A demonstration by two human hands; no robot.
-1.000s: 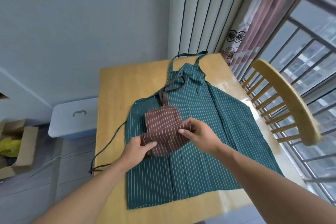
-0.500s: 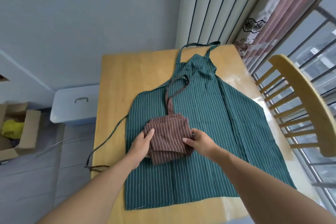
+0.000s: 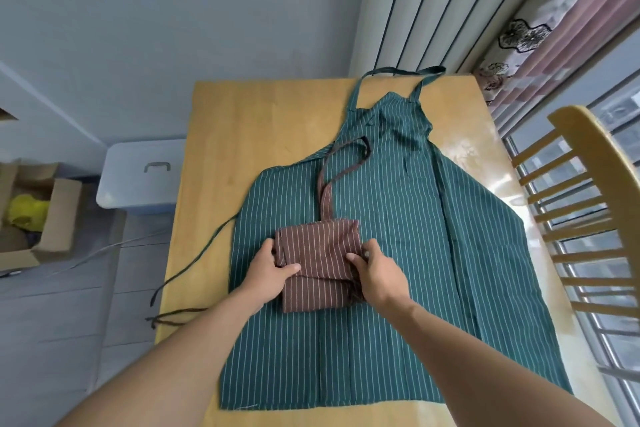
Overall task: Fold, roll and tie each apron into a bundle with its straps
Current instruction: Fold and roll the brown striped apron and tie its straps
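Observation:
A brown striped apron [image 3: 320,253] lies folded into a small thick packet on top of a green striped apron [image 3: 398,253], which is spread flat on the wooden table [image 3: 249,135]. The brown neck strap [image 3: 341,170] runs from the packet toward the far end. My left hand [image 3: 272,269] grips the packet's left edge, thumb on top. My right hand [image 3: 375,269] grips its right edge, fingers curled round the fold. A green waist strap [image 3: 204,243] trails off the table's left edge.
A wooden chair [image 3: 588,218] stands at the table's right side, by the window bars. On the floor to the left are a white lidded bin [image 3: 142,177] and an open cardboard box [image 3: 41,215]. A curtain [image 3: 519,45] hangs at the far right.
The brown apron has been folded over into a shorter, thicker packet. Both hands moved from its near corners to its left and right edges.

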